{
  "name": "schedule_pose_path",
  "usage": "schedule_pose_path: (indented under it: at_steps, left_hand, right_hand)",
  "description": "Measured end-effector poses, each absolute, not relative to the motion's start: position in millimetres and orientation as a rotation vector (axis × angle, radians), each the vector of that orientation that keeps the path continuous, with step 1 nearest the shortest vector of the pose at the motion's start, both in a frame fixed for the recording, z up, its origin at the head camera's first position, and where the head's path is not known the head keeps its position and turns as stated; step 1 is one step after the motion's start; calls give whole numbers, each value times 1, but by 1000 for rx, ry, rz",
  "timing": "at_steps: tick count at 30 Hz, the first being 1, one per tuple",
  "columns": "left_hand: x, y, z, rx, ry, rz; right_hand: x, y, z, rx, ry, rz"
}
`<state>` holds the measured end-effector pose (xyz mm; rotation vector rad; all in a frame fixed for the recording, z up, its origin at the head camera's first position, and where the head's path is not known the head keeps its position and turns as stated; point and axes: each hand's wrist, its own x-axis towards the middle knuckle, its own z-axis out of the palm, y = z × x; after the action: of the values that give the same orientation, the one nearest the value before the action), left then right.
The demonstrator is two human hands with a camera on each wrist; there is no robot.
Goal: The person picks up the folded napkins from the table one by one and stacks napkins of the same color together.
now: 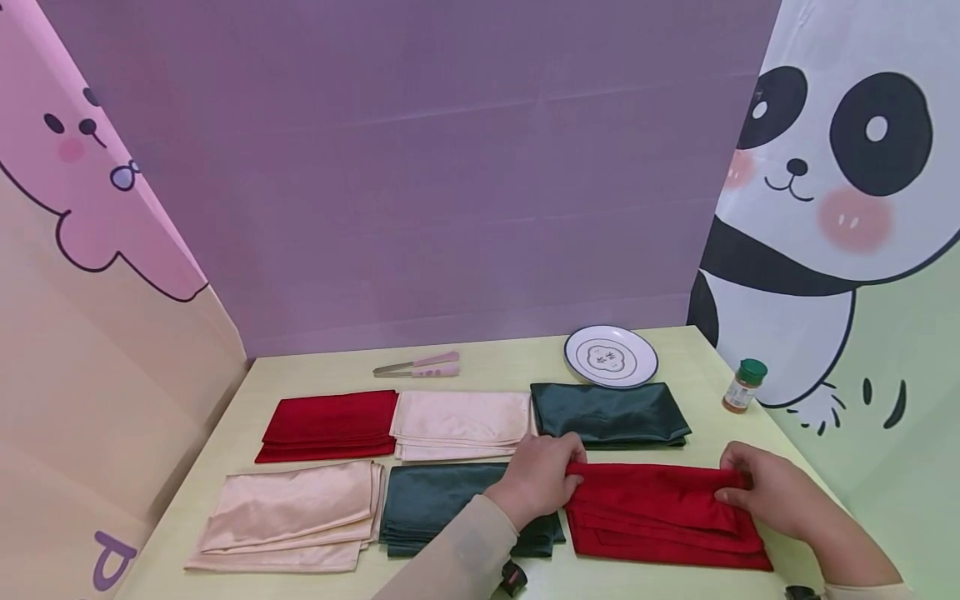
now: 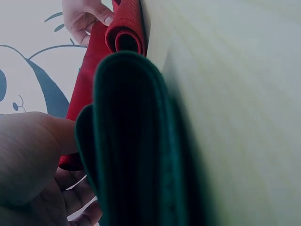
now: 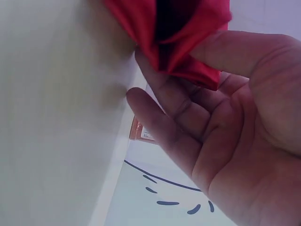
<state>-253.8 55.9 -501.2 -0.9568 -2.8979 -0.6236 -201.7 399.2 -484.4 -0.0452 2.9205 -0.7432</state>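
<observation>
A folded red satin cloth [image 1: 663, 517] lies at the front right of the table. My left hand [image 1: 542, 477] pinches its far left corner between thumb and fingers. At the far right corner, my right hand [image 1: 776, 492] grips the same cloth. Close up in the right wrist view, the red folds [image 3: 195, 28] sit between that thumb and the index finger, the other fingers spread below. Beneath my left forearm lies a folded dark green cloth [image 1: 438, 500], partly covered; its folded edge [image 2: 127, 70] fills the middle of the left wrist view.
Left of these is a folded champagne cloth [image 1: 292, 512]. A back row holds another red cloth [image 1: 330, 421], a cream cloth [image 1: 465, 417] and a dark green one [image 1: 607, 412]. Behind them lie pink-handled tongs [image 1: 420, 367] and a white plate [image 1: 577, 354]. A green-capped jar [image 1: 744, 387] stands at the right edge.
</observation>
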Motion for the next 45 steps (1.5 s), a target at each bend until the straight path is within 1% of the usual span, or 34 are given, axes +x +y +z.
schedule_pose_path:
  at_steps: [15,19,26,31,38,45]
  left_hand:
    - [-252,52,-500,-876,-2900,-1198]
    - [-252,50,-500,-871,-2867,-1299]
    - [-255,50,-504,-904,-2806,-1344]
    - [-256,49,-505,-950,-2753,-1368]
    - [-254,47,-501,-868,-2814,-1411]
    - [-253,48,-501,-829,-2799,-1462]
  right_hand:
    - [-201,408,-487,-87,2932,-1005]
    - [-201,413,-489,-53,2903,-1101]
    - [-203,416,-488,12,2857,-1221]
    - [-200,414,-487,-12,2913,-1206]
    - [-196,409,-484,-48,2983,-1160]
    - [-196,408,-481,-10,3001,-1111]
